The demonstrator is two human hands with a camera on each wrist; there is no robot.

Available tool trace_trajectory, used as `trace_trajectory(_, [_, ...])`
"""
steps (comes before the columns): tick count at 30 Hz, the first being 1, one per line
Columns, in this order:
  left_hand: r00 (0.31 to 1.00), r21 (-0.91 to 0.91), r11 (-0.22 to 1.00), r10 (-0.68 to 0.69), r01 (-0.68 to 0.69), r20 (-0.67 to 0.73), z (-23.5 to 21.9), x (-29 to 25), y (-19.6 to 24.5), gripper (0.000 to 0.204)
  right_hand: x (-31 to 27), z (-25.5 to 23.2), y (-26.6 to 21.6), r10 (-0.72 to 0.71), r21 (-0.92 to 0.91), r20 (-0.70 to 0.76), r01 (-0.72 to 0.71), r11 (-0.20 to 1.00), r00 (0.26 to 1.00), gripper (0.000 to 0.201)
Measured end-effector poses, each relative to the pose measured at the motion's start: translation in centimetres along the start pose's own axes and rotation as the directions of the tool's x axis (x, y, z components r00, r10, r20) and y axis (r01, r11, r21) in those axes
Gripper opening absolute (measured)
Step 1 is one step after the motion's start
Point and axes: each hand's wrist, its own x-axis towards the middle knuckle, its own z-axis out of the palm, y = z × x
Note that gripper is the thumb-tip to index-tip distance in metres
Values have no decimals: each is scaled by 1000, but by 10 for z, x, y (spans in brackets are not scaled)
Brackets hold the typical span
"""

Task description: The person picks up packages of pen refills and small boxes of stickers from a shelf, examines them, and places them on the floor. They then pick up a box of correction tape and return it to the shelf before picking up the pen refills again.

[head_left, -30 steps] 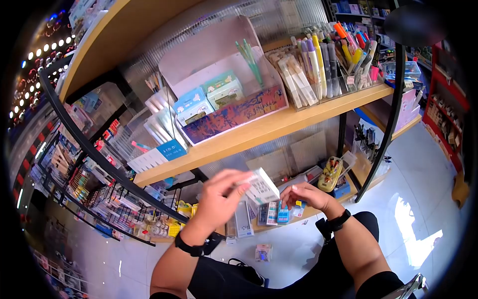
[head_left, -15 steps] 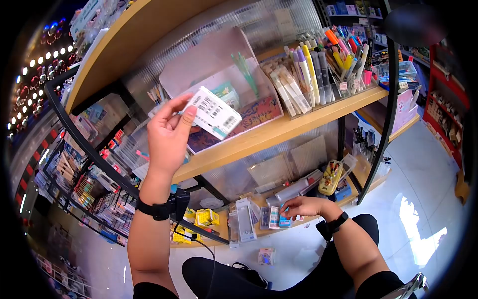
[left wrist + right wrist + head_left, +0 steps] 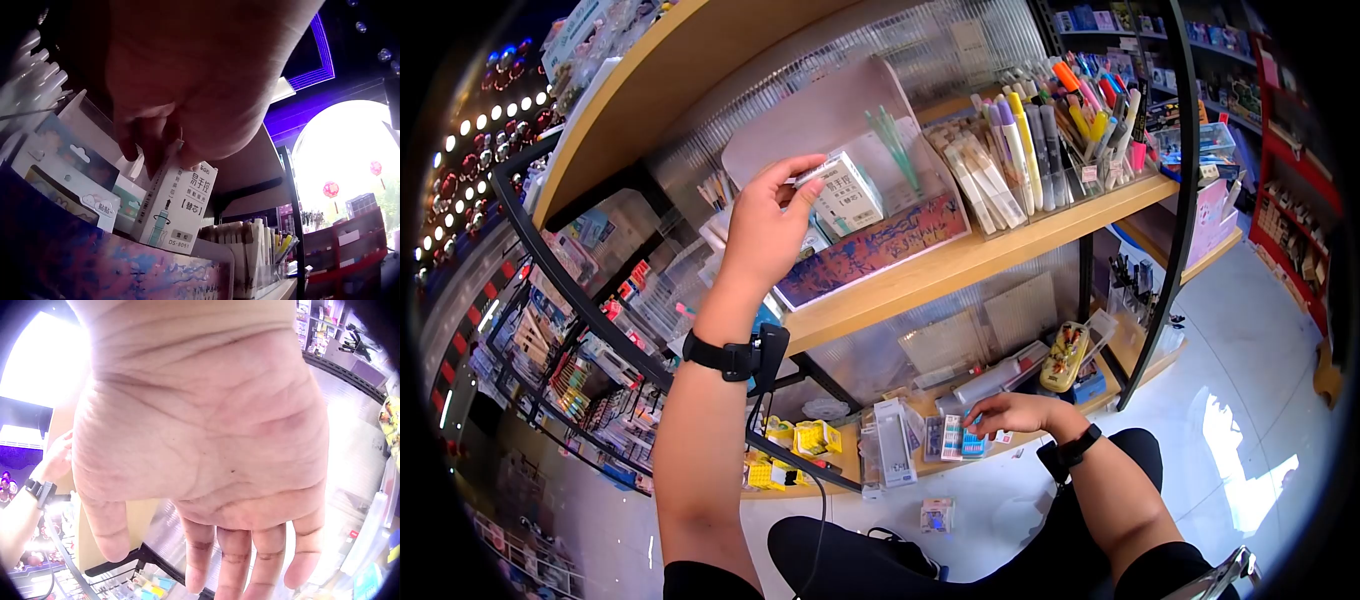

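Observation:
My left hand (image 3: 765, 225) pinches the upper end of a white printed box (image 3: 848, 197), which stands upright inside a pink display box (image 3: 880, 250) with a blue-and-pink patterned front. In the left wrist view the white box (image 3: 178, 206) shows Chinese characters behind the patterned front (image 3: 156, 265), beside a box with a cloud label (image 3: 69, 181). My right hand (image 3: 1025, 412) hangs over small blue-and-white packs (image 3: 952, 438) on the low shelf; whether it touches them is unclear. The right wrist view shows that hand (image 3: 206, 444) palm-on, fingers loose, holding nothing.
Marker pens (image 3: 1040, 150) crowd a clear tray right of the display box. The wooden shelf edge (image 3: 990, 265) runs below. A yellow tin (image 3: 1064, 357) and a clear case (image 3: 893, 442) lie on the low shelf. A black post (image 3: 1185, 200) stands at the right; a small pack (image 3: 937, 515) lies on the floor.
My left hand has carried the white box up from above the low shelf and into the display box, turning it upright. My right hand has moved slightly left and down over the small packs.

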Motion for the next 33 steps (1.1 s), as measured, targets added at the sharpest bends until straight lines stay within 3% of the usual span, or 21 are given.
trace_trajectory(5, [999,96,995,-23,21,22,5,4,-14,30,-2,0,-5,19,13,0,-19,1000,1000,44])
trace_trajectory(7, [987,312,940,156,-138,-33,6,5,-17,31,-2,0,-6,24,16,0,-24,1000,1000,44])
trace_trajectory(10, [982,358,925,167,-127,-83,6,6,-24,27,0,-1,-6,48,-14,19,-48,999,999,45])
trace_trajectory(11, [983,358,925,166,-126,-83,5,6,-21,27,-2,-1,-9,56,-21,21,-56,998,998,46])
trace_trajectory(13, [1000,198,980,-17,19,-10,0,6,-13,28,-2,-1,-8,66,-28,24,-65,997,998,46])
trace_trajectory(17, [998,207,978,-9,-2,54,0,5,-25,29,-1,-1,-5,54,-30,25,-53,998,998,47])
trace_trajectory(20, [995,355,929,90,-99,43,4,-2,-30,27,-2,0,-9,73,-56,21,-71,996,997,47])
trace_trajectory(22, [974,543,810,214,-220,75,7,-7,-26,25,-1,0,-9,92,-75,16,-90,993,996,47])
trace_trajectory(25, [979,582,791,198,-187,45,6,-8,-28,22,-2,1,-9,116,-88,13,-114,990,993,47])
trace_trajectory(31, [998,365,929,60,-63,18,7,-7,-29,19,-5,0,-14,144,-116,9,-142,983,990,44])
trace_trajectory(33, [994,416,904,103,-102,19,7,-8,-31,21,-4,1,-13,130,-108,11,-128,986,991,44])
